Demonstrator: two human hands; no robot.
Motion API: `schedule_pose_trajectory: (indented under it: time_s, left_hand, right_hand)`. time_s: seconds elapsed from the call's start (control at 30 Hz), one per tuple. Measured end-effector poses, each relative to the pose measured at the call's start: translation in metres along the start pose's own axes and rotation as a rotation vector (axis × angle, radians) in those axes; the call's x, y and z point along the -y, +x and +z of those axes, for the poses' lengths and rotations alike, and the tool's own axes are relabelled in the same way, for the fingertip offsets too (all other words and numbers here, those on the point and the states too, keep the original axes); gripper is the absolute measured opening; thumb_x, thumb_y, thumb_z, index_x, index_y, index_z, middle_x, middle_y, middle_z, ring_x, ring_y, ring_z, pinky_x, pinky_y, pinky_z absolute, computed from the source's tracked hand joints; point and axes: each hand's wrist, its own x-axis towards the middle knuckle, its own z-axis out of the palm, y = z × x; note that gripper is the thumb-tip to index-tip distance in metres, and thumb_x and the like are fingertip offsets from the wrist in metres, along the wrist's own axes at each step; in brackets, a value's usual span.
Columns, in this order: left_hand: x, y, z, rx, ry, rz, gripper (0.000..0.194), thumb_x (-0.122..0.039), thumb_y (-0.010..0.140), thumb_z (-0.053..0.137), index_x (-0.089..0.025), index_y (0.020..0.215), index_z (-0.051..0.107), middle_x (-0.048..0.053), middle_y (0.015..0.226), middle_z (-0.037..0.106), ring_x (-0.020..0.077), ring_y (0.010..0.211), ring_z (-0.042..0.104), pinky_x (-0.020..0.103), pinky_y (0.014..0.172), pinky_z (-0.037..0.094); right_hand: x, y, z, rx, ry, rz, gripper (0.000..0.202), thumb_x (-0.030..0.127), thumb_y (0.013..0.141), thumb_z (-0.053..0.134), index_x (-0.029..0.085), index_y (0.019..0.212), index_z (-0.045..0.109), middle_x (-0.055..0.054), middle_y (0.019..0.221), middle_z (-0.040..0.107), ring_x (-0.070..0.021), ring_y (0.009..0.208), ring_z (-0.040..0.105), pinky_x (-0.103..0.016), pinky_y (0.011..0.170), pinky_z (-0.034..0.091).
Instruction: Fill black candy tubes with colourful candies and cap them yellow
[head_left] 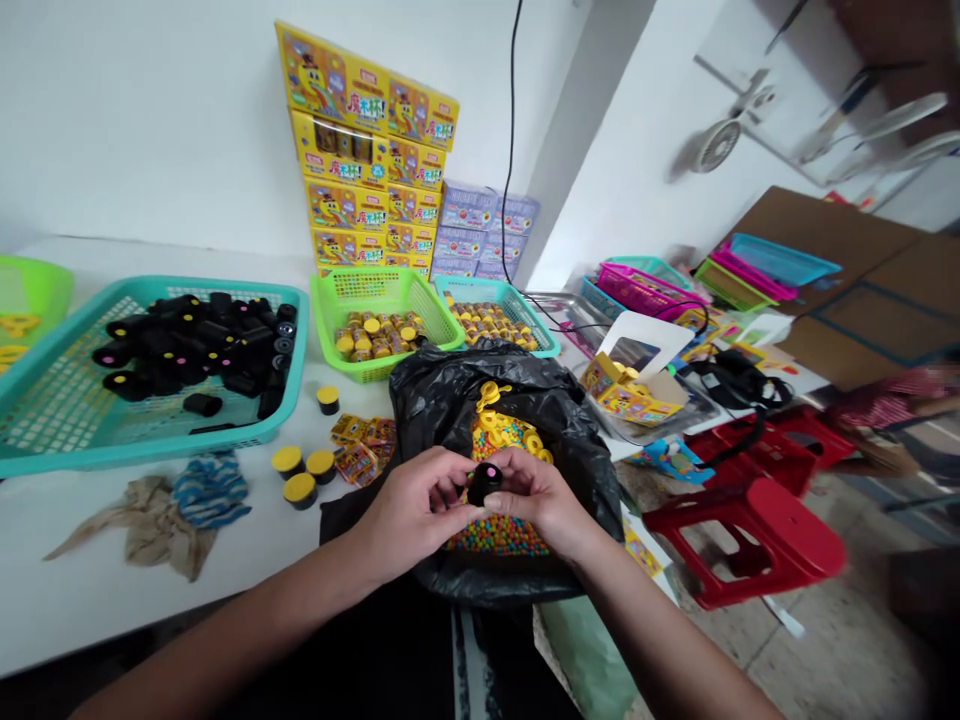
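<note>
Between my two hands is a small black cup [484, 484] with a pink dot on its end. My left hand [420, 505] pinches it from the left, and my right hand [536, 495] grips it from the right. Both hands are over a black plastic bag [592, 440] lining a container. Inside lie colourful candy beads [499, 538] and yellow plastic pieces [517, 432]. On the table to the left stand several black cups with yellow lids [300, 490]. Small printed packets [360, 445] lie beside the bag.
A teal basket [150, 455] of black cups sits at left, near crumpled cloths [165, 515]. A green basket [386, 370] and a blue basket [547, 342] hold filled cups. Yellow boxes [367, 150] are stacked at the wall. Red stools [772, 540] stand right, near a person [892, 410].
</note>
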Motion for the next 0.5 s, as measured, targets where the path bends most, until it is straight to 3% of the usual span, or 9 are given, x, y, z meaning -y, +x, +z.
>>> schedule_pose_trajectory:
  time_s: [0.17, 0.33, 0.5]
  left_hand:
    - [0.004, 0.001, 0.007, -0.043, -0.053, -0.029, 0.029, -0.021, 0.078, 0.067, -0.018, 0.107, 0.062, 0.001, 0.079, 0.068, 0.0117, 0.063, 0.061, 0.023, 0.055, 0.047]
    - [0.006, 0.0, 0.01, -0.05, -0.131, -0.037, 0.022, -0.021, 0.08, 0.066, -0.017, 0.102, 0.063, 0.002, 0.079, 0.071, 0.0131, 0.066, 0.065, 0.022, 0.055, 0.047]
    - [0.003, 0.001, 0.013, -0.081, -0.059, -0.028, 0.028, -0.023, 0.078, 0.069, -0.018, 0.105, 0.062, 0.001, 0.082, 0.068, 0.0118, 0.064, 0.062, 0.022, 0.054, 0.047]
  right_hand:
    - [0.0, -0.001, 0.0, 0.026, 0.048, 0.046, 0.03, 0.033, 0.07, 0.08, 0.019, 0.09, 0.062, 0.002, 0.081, 0.07, -0.0137, 0.066, 0.068, -0.029, 0.065, 0.056]
    - [0.001, 0.0, -0.002, 0.039, 0.054, 0.077, 0.032, 0.035, 0.071, 0.079, 0.017, 0.092, 0.063, -0.001, 0.08, 0.071, -0.0159, 0.067, 0.069, -0.032, 0.063, 0.058]
    - [-0.002, -0.001, 0.002, -0.048, 0.014, 0.018, 0.031, 0.033, 0.065, 0.084, 0.019, 0.085, 0.064, 0.003, 0.076, 0.068, -0.0128, 0.066, 0.064, -0.028, 0.065, 0.054]
